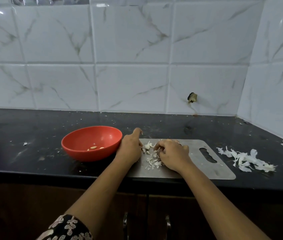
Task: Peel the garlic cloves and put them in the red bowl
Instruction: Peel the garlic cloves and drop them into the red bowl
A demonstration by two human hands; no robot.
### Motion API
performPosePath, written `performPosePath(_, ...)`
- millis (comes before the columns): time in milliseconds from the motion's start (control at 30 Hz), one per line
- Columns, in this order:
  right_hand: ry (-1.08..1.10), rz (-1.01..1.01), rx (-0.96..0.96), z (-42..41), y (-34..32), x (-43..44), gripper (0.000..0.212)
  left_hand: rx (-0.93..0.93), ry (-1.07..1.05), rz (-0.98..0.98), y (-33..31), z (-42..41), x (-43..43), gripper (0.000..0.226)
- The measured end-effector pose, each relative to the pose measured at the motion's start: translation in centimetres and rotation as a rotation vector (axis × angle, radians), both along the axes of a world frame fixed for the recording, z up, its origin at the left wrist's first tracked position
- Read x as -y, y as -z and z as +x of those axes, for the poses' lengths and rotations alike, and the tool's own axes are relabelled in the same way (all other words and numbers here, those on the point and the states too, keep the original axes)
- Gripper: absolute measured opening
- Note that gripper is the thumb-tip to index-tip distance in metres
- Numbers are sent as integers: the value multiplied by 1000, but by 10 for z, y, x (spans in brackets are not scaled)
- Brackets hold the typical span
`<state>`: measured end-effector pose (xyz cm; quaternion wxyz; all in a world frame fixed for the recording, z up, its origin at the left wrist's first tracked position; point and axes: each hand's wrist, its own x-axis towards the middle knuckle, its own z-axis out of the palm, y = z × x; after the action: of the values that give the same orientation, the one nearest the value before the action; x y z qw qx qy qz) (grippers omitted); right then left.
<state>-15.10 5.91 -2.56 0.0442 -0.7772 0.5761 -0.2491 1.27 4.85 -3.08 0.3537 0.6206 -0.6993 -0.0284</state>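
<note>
Both hands rest on the metal board [206, 170], knuckles up, fingers curled down into a scatter of garlic [148, 146] and skins [152, 162]. The left hand [131, 148] lies at the board's left edge, just beside the red bowl [78, 149]; its fingers bend inward toward the white pieces, thumb stretched up and away, but whether they pinch anything cannot be told. The right hand [172, 153] is curled tighter, fingertips tucked under among the scraps; what it grips, if anything, is hidden beneath the hand. The garlic between the hands is small and white, and cloves cannot be told from skin. Peeled cloves [94, 147] lie in the bowl's bottom. A pile of skins [246, 159] sits on the black counter [33, 135] right of the board. A patterned sleeve [68, 229] is cut off at the bottom edge.
</note>
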Motion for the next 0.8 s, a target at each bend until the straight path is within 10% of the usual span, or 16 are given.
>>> performPosePath(133, -5, 13, 83, -3, 1, 4, 15, -7, -34, 5, 0, -2, 1, 40)
performPosePath(367, 20, -39, 881, -19, 2, 6, 18, -53, 19, -52, -1, -8, -6, 51)
performPosePath(600, 76, -131, 906, -23, 4, 9, 15, -130, 184, 26, 7, -30, -12, 38)
performPosePath(800, 37, -93, 529, -22, 5, 7, 9, -48, 194, -2, 8, -30, -15, 42)
